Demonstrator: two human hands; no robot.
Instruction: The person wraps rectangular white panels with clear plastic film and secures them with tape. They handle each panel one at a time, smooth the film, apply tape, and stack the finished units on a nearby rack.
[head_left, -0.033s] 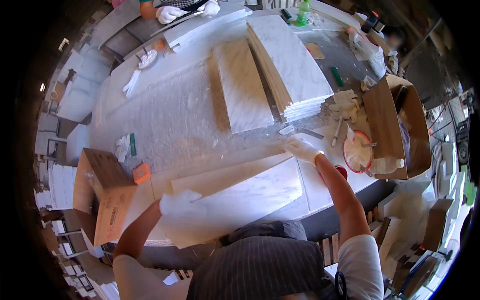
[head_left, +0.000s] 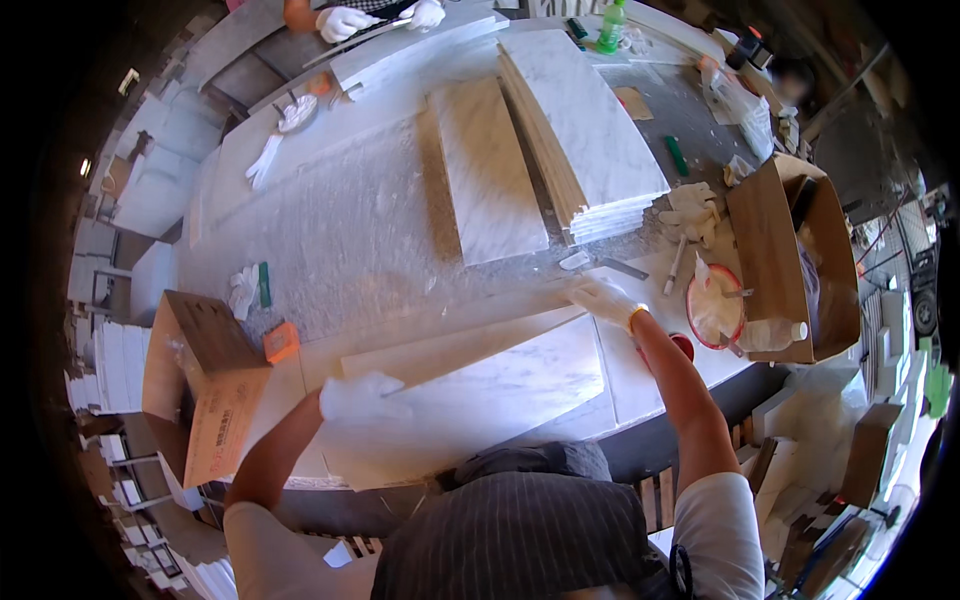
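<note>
A white, grey-veined marble slab [head_left: 500,385] lies slantwise in front of me, its near edge close to my body. My left hand [head_left: 360,397], in a white glove, is closed over the slab's far left corner, with the thumb and fingers at its edge. My right hand [head_left: 603,298], gloved too, rests at the far right corner with fingers stretched out; whether the fingertips touch the slab, I cannot tell. A paler strip of slab or board [head_left: 440,345] shows behind the slab's far edge.
Beyond stand a stack of marble slabs [head_left: 585,130] and a single slab [head_left: 488,170]. Cardboard boxes sit left [head_left: 215,345] and right [head_left: 775,260]. A red-rimmed bowl [head_left: 715,305], a marker [head_left: 675,265] and a scraper [head_left: 622,267] lie near my right hand. Opposite, a co-worker's gloved hands [head_left: 345,23] hold a strip.
</note>
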